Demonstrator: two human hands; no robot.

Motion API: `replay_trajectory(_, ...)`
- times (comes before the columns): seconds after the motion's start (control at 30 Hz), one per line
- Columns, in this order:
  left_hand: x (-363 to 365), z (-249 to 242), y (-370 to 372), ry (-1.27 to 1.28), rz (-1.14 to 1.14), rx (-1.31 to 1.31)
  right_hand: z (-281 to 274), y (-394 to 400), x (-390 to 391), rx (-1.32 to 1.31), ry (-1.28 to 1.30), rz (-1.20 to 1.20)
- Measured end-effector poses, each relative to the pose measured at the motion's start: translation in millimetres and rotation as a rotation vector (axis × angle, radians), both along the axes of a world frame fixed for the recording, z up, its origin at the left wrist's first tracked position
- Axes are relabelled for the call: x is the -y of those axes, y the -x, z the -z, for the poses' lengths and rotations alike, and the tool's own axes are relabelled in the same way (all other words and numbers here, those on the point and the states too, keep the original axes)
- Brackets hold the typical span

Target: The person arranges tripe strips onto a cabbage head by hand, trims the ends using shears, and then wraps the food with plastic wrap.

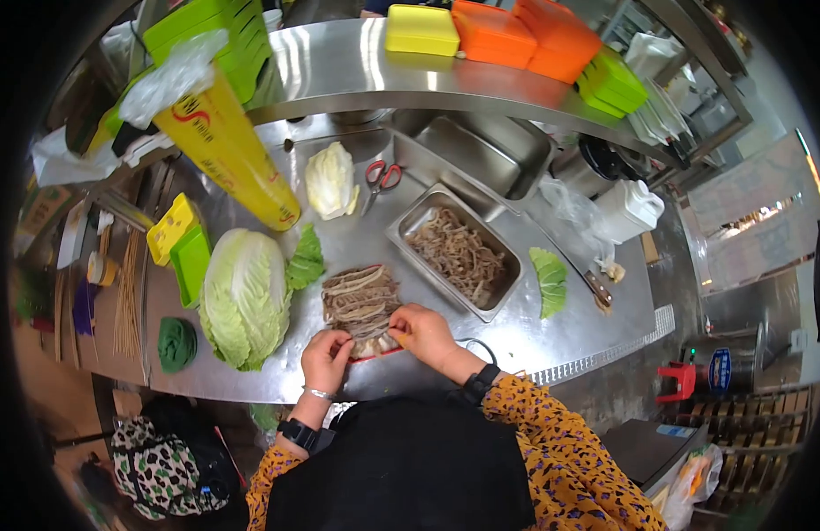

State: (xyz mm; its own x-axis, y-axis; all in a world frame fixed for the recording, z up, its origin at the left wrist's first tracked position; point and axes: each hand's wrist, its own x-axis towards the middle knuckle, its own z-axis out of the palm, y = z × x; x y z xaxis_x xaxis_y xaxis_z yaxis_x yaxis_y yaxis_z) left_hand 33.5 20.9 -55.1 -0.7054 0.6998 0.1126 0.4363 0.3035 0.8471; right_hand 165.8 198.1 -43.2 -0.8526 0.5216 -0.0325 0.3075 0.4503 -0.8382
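Brown-grey strips, perhaps tripe or meat, lie in neat crosswise rows on a red-rimmed tray in front of me. My left hand is at the tray's near left side, thumb and forefinger pinched on one end of a strip. From the right, my right hand pinches the other end, low over the rows. Paler pieces show under the strip at the near end. Just beyond my right hand, a steel pan holds a loose heap of similar strips.
A whole napa cabbage stands at left, a cut cabbage piece behind. Red-handled scissors lie near a large steel pan. A knife and cabbage leaf lie at right. A steel shelf overhangs the back.
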Motion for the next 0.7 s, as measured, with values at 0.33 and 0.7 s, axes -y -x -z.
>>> replay_trajectory(0.33,2,0,3,0.074,0.049,-0.041,1,-5,-8,-0.008,0.034,-0.059)
replay_trajectory(0.7,6,7,3,0.016,0.008,0.097,-11,-60,-137,0.087,-0.496,0.086)
